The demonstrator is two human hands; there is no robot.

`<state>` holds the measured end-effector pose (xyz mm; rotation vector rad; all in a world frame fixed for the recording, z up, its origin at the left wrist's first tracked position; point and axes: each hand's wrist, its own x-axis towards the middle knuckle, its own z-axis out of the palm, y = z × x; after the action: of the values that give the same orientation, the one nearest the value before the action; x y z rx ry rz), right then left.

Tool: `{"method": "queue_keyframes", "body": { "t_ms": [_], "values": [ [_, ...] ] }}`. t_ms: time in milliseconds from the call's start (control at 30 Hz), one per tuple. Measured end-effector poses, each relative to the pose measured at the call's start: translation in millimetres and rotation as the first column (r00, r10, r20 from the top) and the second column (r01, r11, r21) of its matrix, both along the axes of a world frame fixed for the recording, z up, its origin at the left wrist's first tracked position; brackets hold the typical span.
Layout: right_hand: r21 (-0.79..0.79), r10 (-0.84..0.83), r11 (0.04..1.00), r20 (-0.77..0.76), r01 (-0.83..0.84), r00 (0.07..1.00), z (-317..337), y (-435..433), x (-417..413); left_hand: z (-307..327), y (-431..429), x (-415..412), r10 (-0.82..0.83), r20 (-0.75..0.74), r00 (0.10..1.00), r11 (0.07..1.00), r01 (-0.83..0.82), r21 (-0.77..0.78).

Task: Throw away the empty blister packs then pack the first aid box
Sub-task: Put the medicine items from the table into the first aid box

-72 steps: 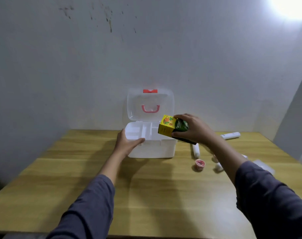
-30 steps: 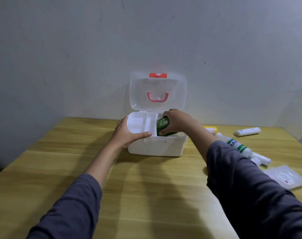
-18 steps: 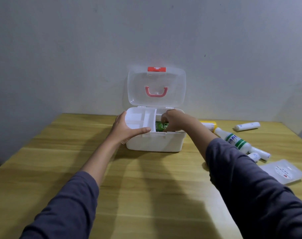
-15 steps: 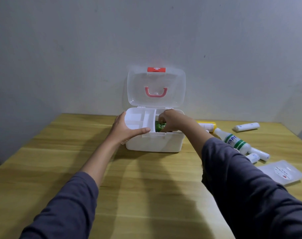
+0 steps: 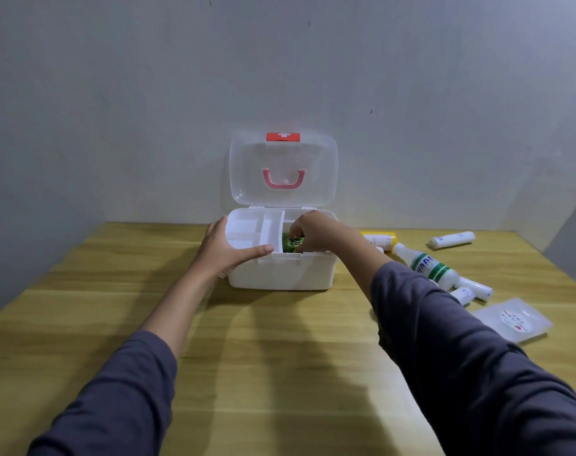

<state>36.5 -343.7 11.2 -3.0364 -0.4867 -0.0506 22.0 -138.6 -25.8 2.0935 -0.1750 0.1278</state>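
The white first aid box stands at the back of the wooden table with its clear lid upright against the wall. My left hand grips the box's left front corner, thumb lying along the white inner tray. My right hand reaches into the right half of the box, fingers curled on the green medicine carton, which lies down inside. Only part of the carton shows under my fingers.
To the right of the box lie a yellow-capped tube, a white bottle with green bands, a white tube by the wall, two small white tubes and a clear flat packet.
My right hand carried the green and yellow carton from above the box down into its right half and pushed it lower. The left hand kept its hold on the box.
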Motion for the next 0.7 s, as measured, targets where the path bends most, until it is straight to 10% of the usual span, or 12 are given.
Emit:
{"method": "queue_keyframes", "body": {
  "t_ms": [367,700],
  "values": [
    [0.474,-0.215,0.876,0.216,0.090,0.952,24.3,-81.6,-88.2,2.6,-8.8,-15.9,0.061,-0.015,0.998,0.997,-0.060,0.042],
    [0.476,-0.485,0.693,-0.249,0.542,0.838,-34.1,-204.4,-222.6,-7.3,-25.1,-29.5,0.184,0.034,0.982,0.983,-0.183,-0.027]
  ]
}}
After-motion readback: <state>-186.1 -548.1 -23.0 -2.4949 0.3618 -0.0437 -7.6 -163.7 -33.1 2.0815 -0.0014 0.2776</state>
